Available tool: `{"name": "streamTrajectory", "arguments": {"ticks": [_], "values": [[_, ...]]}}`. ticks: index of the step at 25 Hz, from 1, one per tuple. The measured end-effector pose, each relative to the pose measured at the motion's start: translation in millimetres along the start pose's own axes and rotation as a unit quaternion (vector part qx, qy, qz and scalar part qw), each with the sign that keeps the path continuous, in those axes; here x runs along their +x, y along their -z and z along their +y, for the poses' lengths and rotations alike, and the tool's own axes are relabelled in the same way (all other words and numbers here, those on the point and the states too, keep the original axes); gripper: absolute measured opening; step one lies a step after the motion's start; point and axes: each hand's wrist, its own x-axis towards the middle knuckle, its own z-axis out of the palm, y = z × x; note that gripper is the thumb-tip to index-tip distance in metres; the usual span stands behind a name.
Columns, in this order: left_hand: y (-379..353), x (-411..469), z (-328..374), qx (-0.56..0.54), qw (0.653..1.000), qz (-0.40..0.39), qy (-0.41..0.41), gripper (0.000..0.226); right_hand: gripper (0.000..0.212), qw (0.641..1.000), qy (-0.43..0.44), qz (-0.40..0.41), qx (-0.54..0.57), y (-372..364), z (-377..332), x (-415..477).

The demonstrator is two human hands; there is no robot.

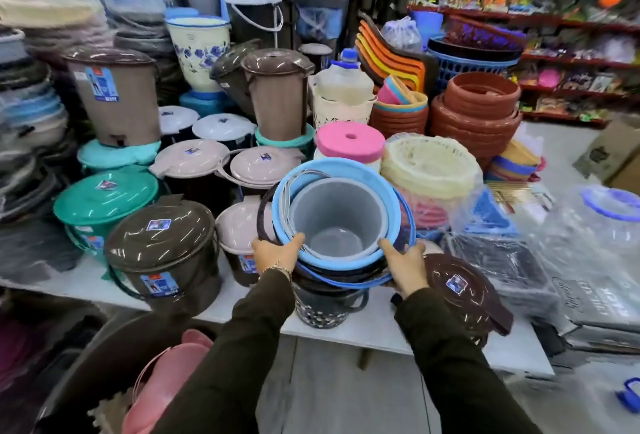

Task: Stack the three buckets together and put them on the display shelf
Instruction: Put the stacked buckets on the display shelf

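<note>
Both hands grip the nested buckets (337, 222) by the rim: left hand (277, 253) fingers curled over the edge, right hand (405, 265) fingers wrapped underneath, above the worktop (381, 333).

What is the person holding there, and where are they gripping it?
A nested stack of buckets, gripped at its near rim: left hand on the left side, right hand on the right.

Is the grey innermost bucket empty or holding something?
Empty. The grey bucket, nested in the blue bucket, tips toward the camera, and its bare floor shows. Both hands grip the stack's rim.
</note>
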Motion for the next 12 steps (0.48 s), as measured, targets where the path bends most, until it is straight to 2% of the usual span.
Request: {"name": "streamTrajectory", "arguments": {"ticks": [3, 7, 10, 12], "values": [[-17.4, 32.0, -29.5, 0.048, 0.997, -0.003, 0.058, 0.085, 0.074, 0.999, -0.030, 0.008, -0.039, -20.6, 26.9, 28.5], [-29.8, 59.2, -63.5, 0.119, 0.988, -0.019, 0.095, 0.087, 0.066, 0.994, -0.102, 0.009, -0.039, -44.5, 65.6, 43.7], [-34.3, 66.1, -82.7, 0.121, 0.983, -0.051, 0.127, 0.088, 0.088, 0.988, -0.135, 0.026, -0.073, -52.5, 90.2, 44.8], [-39.6, 69.2, -86.5, 0.121, 0.980, -0.064, 0.144, 0.099, 0.094, 0.984, -0.155, 0.017, -0.084, -51.5, 92.5, 47.6]]}}
